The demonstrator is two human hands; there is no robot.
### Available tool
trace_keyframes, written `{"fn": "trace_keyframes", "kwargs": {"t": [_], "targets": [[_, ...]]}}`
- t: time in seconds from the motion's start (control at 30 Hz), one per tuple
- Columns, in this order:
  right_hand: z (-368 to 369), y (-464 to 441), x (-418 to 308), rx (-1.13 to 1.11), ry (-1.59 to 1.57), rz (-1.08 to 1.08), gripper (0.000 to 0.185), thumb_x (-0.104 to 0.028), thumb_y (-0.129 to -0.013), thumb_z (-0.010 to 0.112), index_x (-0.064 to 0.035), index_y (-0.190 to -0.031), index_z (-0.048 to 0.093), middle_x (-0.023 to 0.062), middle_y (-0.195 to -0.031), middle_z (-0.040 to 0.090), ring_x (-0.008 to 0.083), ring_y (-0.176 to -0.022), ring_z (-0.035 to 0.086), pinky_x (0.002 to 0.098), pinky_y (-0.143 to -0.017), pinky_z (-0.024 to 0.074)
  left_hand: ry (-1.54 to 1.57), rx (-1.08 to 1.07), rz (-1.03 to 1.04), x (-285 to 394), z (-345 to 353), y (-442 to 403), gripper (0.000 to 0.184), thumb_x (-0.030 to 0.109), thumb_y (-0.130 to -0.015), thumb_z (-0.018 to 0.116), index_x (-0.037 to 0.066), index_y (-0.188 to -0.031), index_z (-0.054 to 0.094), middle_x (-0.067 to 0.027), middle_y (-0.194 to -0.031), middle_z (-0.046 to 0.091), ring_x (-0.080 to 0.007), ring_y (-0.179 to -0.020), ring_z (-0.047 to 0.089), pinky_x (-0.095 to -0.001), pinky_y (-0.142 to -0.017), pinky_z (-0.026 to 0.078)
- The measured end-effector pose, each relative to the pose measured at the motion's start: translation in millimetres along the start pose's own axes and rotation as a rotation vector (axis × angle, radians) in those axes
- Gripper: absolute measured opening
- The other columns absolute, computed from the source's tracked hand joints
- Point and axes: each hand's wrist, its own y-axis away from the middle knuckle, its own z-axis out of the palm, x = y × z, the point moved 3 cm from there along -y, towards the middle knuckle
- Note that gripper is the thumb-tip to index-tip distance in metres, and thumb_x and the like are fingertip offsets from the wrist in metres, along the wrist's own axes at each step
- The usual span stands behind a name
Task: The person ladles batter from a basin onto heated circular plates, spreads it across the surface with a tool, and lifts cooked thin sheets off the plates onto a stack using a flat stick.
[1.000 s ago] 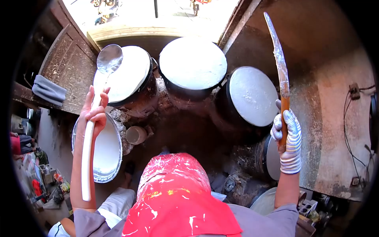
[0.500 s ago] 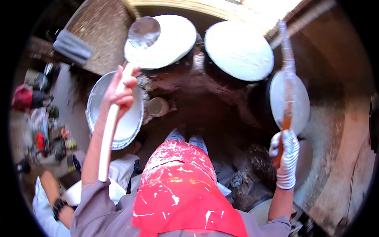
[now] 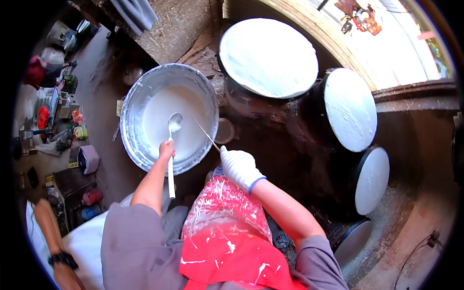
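Note:
My left hand (image 3: 166, 149) is closed round the white handle of a ladle (image 3: 175, 123). The ladle's metal bowl is over the white liquid (image 3: 157, 108) in a large metal tub (image 3: 126, 128); whether it dips in cannot be told. My right hand (image 3: 239, 167), in a white glove with a blue cuff, is closed on a long thin flat stick (image 3: 205, 132). Its tip points up and left past the tub's right rim. A red apron (image 3: 227, 246) splashed with white covers my front.
Round cooking surfaces coated in white, one at the top (image 3: 268, 58), another at the right (image 3: 350, 108), curve round me. Further ones (image 3: 372, 181) continue lower right. A small round container (image 3: 224, 131) is beside the tub. Another person's arm with a black watch (image 3: 63, 261) is at lower left.
My view has turned left. The ladle has come down from a far white surface to the tub. My right hand has swung from the far right to beside the tub, stick still held.

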Motion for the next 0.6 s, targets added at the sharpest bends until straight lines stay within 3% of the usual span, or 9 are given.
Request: {"fn": "trace_keyframes", "kwargs": {"t": [0.07, 0.13, 0.2, 0.27, 0.33, 0.4, 0.47, 0.53, 0.6], "targets": [[27, -46, -13, -0.148, 0.044, 0.079, 0.023, -0.014, -0.085, 0.048, 0.0006, -0.098, 0.060, 0.0132, -0.078, 0.066, 0.0281, -0.070, 0.065, 0.0414, -0.054, 0.0505, -0.116, 0.028, 0.043, -12, 1, -28, 0.027, 0.024, -0.087, 0.049, 0.001, -0.076, 0.052, -0.0068, -0.049, 0.047, -0.0166, -0.036, 0.048, -0.0313, -0.034, 0.038], [43, -67, -22, -0.163, -0.048, 0.073, 0.013, -0.010, -0.070, 0.061, -0.0033, -0.081, 0.066, 0.0146, -0.078, 0.066, 0.0302, -0.074, 0.065, 0.0414, -0.059, 0.0516, -0.184, 0.016, 0.014, -21, 6, -45, 0.027, 0.024, -0.087, 0.049, 0.000, -0.075, 0.051, -0.0073, -0.050, 0.049, -0.0170, -0.037, 0.050, -0.0319, -0.035, 0.039], [45, -74, -35, -0.150, -0.140, -0.011, 0.010, -0.007, -0.070, 0.058, -0.0033, -0.074, 0.066, 0.0176, -0.078, 0.065, 0.0309, -0.074, 0.065, 0.0402, -0.062, 0.0517, -0.216, -0.038, 0.002, -27, 15, -53, 0.026, 0.025, -0.087, 0.048, 0.000, -0.076, 0.050, -0.0071, -0.050, 0.048, -0.0166, -0.036, 0.048, -0.0318, -0.034, 0.039], [26, -77, -45, -0.221, -0.157, -0.021, 0.013, -0.006, -0.071, 0.055, -0.0016, -0.078, 0.065, 0.0189, -0.078, 0.064, 0.0321, -0.073, 0.064, 0.0394, -0.063, 0.0511, 0.113, -0.152, -0.213, -21, 26, -37, 0.024, 0.025, -0.087, 0.048, 0.002, -0.082, 0.048, -0.0065, -0.052, 0.046, -0.0153, -0.036, 0.044, -0.0304, -0.034, 0.038], [10, -80, -40, 0.017, -0.251, 0.066, 0.016, -0.008, -0.074, 0.052, -0.0012, -0.084, 0.063, 0.0178, -0.078, 0.064, 0.0320, -0.074, 0.063, 0.0402, -0.063, 0.0504, 0.203, -0.192, -0.295, -20, 31, -35, 0.023, 0.027, -0.088, 0.047, 0.004, -0.088, 0.046, -0.0054, -0.056, 0.046, -0.0132, -0.036, 0.039, -0.0286, -0.033, 0.035], [31, -86, -25, -0.181, -0.106, 0.013, 0.024, -0.013, -0.080, 0.048, -0.0027, -0.100, 0.057, 0.0178, -0.079, 0.063, 0.0321, -0.075, 0.062, 0.0431, -0.062, 0.0486, 0.367, -0.252, -0.380, -22, 39, -37, 0.023, 0.027, -0.088, 0.047, 0.005, -0.090, 0.044, -0.0041, -0.059, 0.045, -0.0103, -0.037, 0.037, -0.0262, -0.034, 0.032], [24, -88, -21, -0.170, -0.166, -0.052, 0.028, -0.012, -0.080, 0.047, -0.0044, -0.106, 0.055, 0.0173, -0.080, 0.064, 0.0320, -0.075, 0.062, 0.0434, -0.063, 0.0487, 0.471, -0.303, -0.415, -15, 46, -41, 0.023, 0.028, -0.088, 0.047, 0.005, -0.091, 0.045, -0.0033, -0.060, 0.045, -0.0088, -0.038, 0.037, -0.0249, -0.034, 0.031], [13, -85, -11, -0.100, -0.141, 0.129, 0.024, -0.015, -0.081, 0.047, -0.0075, -0.102, 0.057, 0.0177, -0.077, 0.062, 0.0330, -0.074, 0.061, 0.0441, -0.063, 0.0478, 0.572, -0.348, -0.468, -20, 52, -34, 0.023, 0.028, -0.089, 0.046, 0.005, -0.092, 0.045, -0.0026, -0.060, 0.044, -0.0073, -0.039, 0.036, -0.0236, -0.035, 0.029], [38, -81, -2, -0.130, -0.097, 0.026, 0.024, -0.017, -0.079, 0.051, -0.0076, -0.100, 0.058, 0.0181, -0.078, 0.063, 0.0341, -0.071, 0.061, 0.0445, -0.062, 0.0478, 0.838, -0.426, -0.556, -18, 65, -34, 0.024, 0.029, -0.090, 0.047, 0.006, -0.094, 0.044, -0.0016, -0.059, 0.041, -0.0055, -0.040, 0.035, -0.0204, -0.037, 0.028]]}}
